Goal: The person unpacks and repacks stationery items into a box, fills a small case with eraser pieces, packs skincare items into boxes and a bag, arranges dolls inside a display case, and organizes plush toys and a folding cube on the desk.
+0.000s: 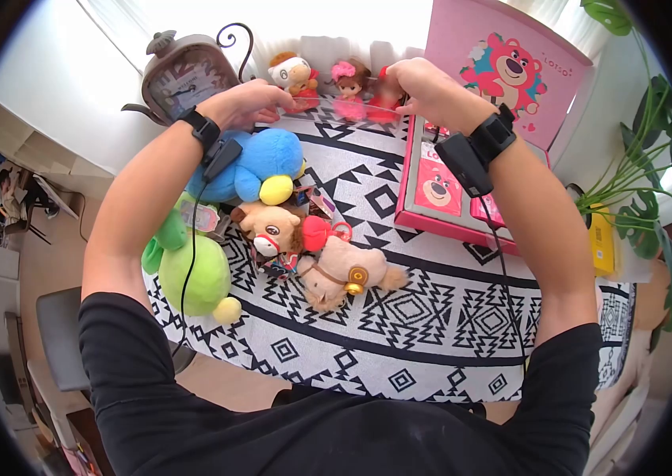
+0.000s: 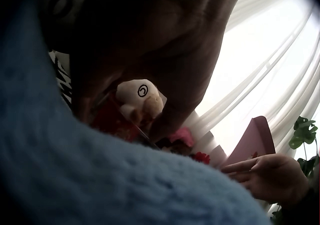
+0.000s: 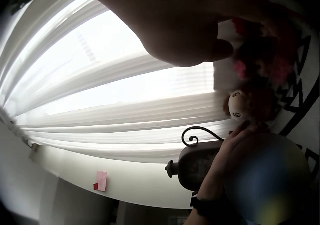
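Note:
At the back of the table stands a clear plastic box (image 1: 325, 101) with three small dolls in it. One is a white-faced horse doll (image 1: 291, 73) in red; beside it is a doll with a pink bow (image 1: 345, 71). The third, a red doll (image 1: 384, 101), is partly hidden by the right hand. My left hand (image 1: 253, 103) grips the box's left end, its thumb and fingers (image 2: 172, 117) around the horse doll's side. My right hand (image 1: 431, 91) holds the right end, fingers bent down over it. Below my left wrist lies a blue plush (image 1: 261, 159).
A grey clock (image 1: 185, 83) stands at the back left. An open pink Lotso box (image 1: 510, 67) stands at the right, near a leafy plant (image 1: 645, 159). In front lie a green plush (image 1: 193, 274), a brown horse plush (image 1: 268, 226) and a beige horse plush (image 1: 344, 274).

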A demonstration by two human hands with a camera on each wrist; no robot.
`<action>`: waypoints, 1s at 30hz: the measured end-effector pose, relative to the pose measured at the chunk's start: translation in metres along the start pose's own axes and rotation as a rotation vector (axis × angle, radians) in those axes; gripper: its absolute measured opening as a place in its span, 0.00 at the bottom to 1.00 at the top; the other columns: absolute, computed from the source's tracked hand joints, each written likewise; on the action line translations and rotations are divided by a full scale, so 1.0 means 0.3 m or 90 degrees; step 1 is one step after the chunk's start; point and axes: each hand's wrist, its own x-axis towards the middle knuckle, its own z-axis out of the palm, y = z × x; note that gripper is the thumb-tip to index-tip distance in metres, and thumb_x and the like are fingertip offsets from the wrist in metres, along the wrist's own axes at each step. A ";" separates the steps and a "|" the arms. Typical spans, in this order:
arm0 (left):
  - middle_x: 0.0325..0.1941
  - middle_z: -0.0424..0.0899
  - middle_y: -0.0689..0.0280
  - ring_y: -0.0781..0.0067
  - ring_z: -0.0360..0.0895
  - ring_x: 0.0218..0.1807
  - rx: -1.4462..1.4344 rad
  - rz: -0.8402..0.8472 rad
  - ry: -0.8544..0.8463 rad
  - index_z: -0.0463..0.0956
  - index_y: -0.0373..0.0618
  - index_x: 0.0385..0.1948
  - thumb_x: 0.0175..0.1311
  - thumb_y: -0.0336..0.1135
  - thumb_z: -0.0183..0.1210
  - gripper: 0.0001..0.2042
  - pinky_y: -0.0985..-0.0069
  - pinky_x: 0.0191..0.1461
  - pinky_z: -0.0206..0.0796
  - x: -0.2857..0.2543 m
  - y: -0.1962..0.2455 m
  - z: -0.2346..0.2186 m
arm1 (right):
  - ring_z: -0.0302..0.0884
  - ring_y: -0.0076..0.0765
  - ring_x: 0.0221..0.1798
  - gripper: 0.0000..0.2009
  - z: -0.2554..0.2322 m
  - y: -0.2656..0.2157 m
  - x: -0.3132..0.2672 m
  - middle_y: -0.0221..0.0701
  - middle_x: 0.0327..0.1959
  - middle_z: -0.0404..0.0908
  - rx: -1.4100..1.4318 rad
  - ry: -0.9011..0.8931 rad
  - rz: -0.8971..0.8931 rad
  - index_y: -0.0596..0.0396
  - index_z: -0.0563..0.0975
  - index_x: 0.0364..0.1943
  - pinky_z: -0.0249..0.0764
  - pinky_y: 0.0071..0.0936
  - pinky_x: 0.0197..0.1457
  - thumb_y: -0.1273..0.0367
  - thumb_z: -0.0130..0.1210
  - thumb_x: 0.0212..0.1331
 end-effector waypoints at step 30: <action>0.57 0.94 0.41 0.44 0.94 0.60 0.736 0.320 0.164 0.86 0.39 0.70 0.63 0.36 0.73 0.30 0.58 0.69 0.84 -0.065 0.071 0.047 | 0.90 0.42 0.33 0.35 0.008 0.035 0.145 0.47 0.48 0.94 -0.932 -0.203 0.028 0.46 0.79 0.82 0.85 0.39 0.37 0.75 0.52 0.67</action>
